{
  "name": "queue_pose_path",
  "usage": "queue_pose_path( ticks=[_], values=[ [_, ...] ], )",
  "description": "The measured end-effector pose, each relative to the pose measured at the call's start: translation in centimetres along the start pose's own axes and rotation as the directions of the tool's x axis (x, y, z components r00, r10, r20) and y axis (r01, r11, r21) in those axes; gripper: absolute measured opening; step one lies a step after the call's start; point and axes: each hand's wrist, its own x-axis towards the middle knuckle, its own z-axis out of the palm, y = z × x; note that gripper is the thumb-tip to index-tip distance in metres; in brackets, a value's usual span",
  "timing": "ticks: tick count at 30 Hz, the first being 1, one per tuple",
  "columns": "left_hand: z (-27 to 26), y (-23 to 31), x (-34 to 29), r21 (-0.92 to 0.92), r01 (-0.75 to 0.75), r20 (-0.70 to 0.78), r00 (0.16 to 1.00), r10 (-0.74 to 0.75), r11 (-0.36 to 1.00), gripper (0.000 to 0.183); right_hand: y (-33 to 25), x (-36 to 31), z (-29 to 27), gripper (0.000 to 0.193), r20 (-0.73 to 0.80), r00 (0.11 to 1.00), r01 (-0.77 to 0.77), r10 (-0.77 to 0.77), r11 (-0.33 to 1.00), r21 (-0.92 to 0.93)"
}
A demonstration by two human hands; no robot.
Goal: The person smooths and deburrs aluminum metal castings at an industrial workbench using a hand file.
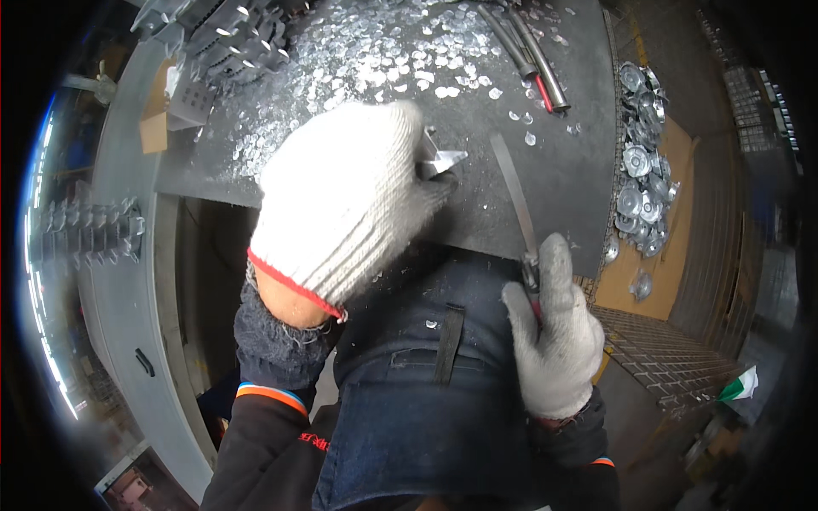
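Observation:
My left hand point(345, 192), in a white knitted glove with a red cuff edge, is closed around a small silver metal part point(443, 162) above the dark worktable point(477, 217). Only a pointed, angular end of that part shows past the fingers. My right hand point(555, 341), also gloved, grips the red handle of a long, narrow file point(514, 187) near the table's front edge, index finger stretched along it. The file's blade points away from me, apart from the metal part. Its surface texture is too blurred to make out.
Thin silver flakes point(383, 60) litter the tabletop's far side. Two metal tools point(532, 68), one with red on it, lie at the far right. Round metal castings point(635, 162) are heaped along the right edge by cardboard point(673, 179). Finned metal parts point(230, 38) are stacked far left.

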Motion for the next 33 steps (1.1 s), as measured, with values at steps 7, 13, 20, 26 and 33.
queue_pose_path(
  ticks=[7,13,20,26,33],
  values=[
    [2.3,-1.8,0.1,0.124,-0.152,-0.117,0.979,0.167,0.981,0.039,-1.1,0.8,-1.6,0.078,0.159,0.986,-0.030,0.049,0.992,-0.121],
    [1.4,-0.8,0.5,0.126,-0.161,-0.087,0.981,0.172,0.979,0.032,-1.4,1.3,-2.0,0.080,0.211,0.971,-0.058,0.114,0.965,-0.255],
    [0.8,-0.3,0.8,0.132,-0.134,-0.032,0.990,0.139,0.982,0.033,-1.6,1.8,-1.7,0.076,0.286,0.942,-0.068,0.173,0.938,-0.341],
    [1.5,-1.7,0.0,0.160,-0.209,-0.101,0.969,0.226,0.965,0.035,0.3,1.9,-0.4,0.079,0.235,0.972,-0.050,-0.014,0.963,0.263],
    [0.2,-0.4,0.3,0.058,-0.060,0.003,0.998,0.060,0.996,0.036,3.5,2.4,-0.7,0.094,0.766,0.603,-0.797,-0.223,-0.135,0.589]
  ],
)
